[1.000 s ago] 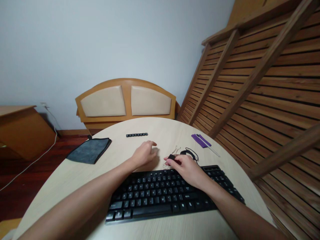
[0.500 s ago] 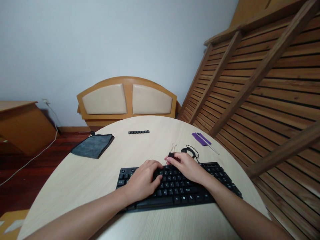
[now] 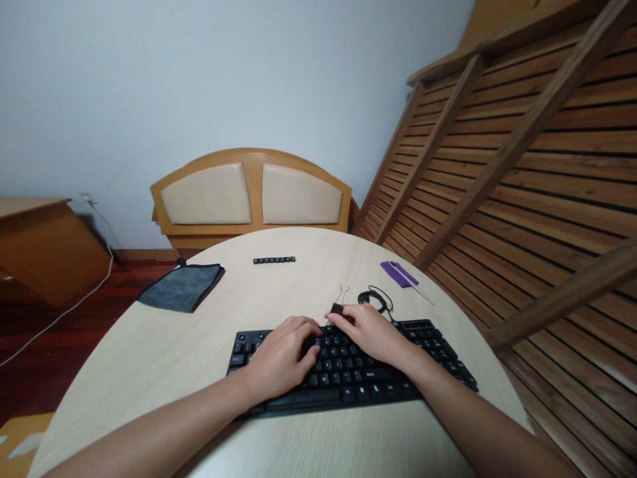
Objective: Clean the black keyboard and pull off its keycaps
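Observation:
A black keyboard [image 3: 343, 377] lies across the near part of the round table. My left hand [image 3: 284, 352] rests over its left half, thumb and fingers apart, holding nothing; the fingertips touch the keys near the top rows. Between the fingertips of my right hand [image 3: 365, 330] is a wire keycap puller [image 3: 337, 309]. Its black handle sits in the grip and two thin hooked wires stick out away from me. The right wrist lies over the keyboard and hides several keys. Farther off, a row of loose black keycaps [image 3: 274, 260] is lined up on the table.
A coiled black cable [image 3: 375, 299] lies behind the keyboard. On the right is a purple cloth [image 3: 399, 274] with a thin white-handled brush [image 3: 418, 289] across it. A grey cloth pouch [image 3: 183, 289] lies at the left table edge. Wooden slats [image 3: 497, 199] lean close on the right.
Both hands keep nearly the same pose, the keycap puller still in the right fingers. The whole view has shifted slightly; nothing on the table has visibly moved.

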The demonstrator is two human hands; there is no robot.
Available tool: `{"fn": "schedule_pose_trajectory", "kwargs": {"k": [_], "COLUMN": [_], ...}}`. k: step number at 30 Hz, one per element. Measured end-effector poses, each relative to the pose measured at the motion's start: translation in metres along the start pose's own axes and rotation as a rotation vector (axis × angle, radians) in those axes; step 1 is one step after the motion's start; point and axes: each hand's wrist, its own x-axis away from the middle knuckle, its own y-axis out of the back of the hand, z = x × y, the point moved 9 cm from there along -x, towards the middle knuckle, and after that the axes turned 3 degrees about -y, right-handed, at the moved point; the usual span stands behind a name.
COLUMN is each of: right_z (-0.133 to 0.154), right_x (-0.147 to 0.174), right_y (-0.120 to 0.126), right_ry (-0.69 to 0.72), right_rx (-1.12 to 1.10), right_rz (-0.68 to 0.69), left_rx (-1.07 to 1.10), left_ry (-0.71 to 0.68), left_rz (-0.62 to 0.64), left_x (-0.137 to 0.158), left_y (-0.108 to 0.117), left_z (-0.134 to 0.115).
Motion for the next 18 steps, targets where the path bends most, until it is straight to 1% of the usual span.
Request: {"fn": "schedule_pose_trajectory", "kwargs": {"k": [6,10,12,15,18], "right_z": [-0.009,-0.025,-0.030,-0.027,-0.010], "right_x": [-0.004,-0.009,-0.011,-0.009,-0.004], "right_y": [-0.003,-0.008,-0.010,-0.009,-0.006], "right_ry": [-0.033,-0.103,-0.138,-0.164,-0.130], "right_rx": [-0.122,-0.322,-0.419,-0.488,-0.506], "right_rz": [0.011,0.045,0.056,0.041,0.017], "left_rx": [0.003,0.027,0.045,0.101,0.231], "left_ry": [-0.001,0.002,0.038,0.121,0.153], "left_rz": [0.010,-0.001,-0.013,-0.066,-0.116], "left_x": [0.000,0.000,0.000,0.001,0.000], "left_y": [0.000,0.000,0.000,0.003,0.005], "left_z": [-0.001,0.000,0.005,0.015,0.021]}}
